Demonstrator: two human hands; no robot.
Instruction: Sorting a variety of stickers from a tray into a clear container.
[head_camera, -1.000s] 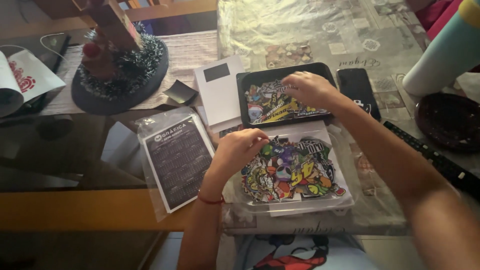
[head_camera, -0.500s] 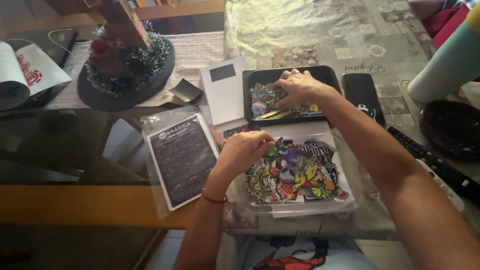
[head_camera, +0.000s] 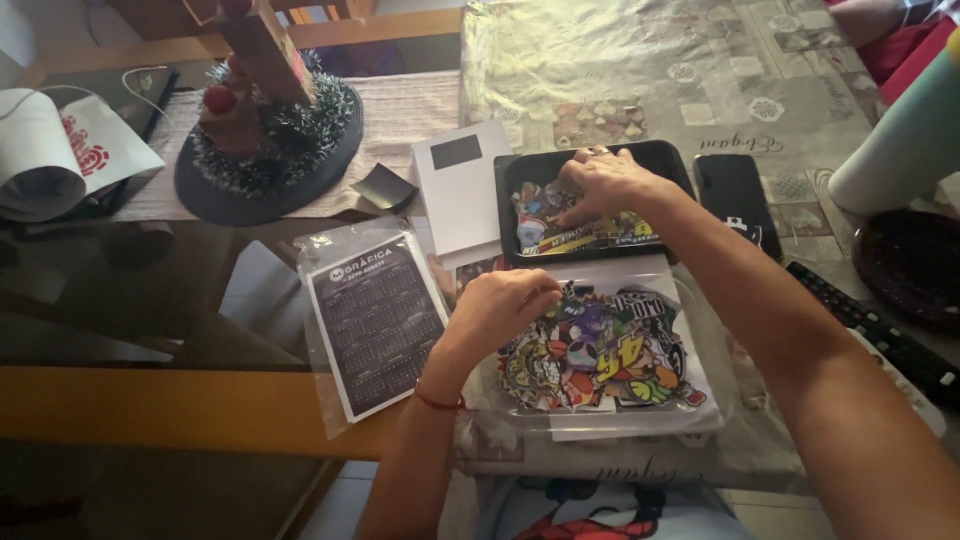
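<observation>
1. A glossy plastic sleeve (head_camera: 372, 325) holds a dark rectangular calendar card, lying flat on the glass tabletop (head_camera: 130, 300)
2. The left hand (head_camera: 500, 312), fingers curled together, pinches the edge of a crinkly clear bag of colourful stickers (head_camera: 600, 355)
3. The right hand (head_camera: 605, 185), fingers bent, presses on loose stickers (head_camera: 585, 235) (bright, irregular) in a shallow black tray (head_camera: 520, 170)
</observation>
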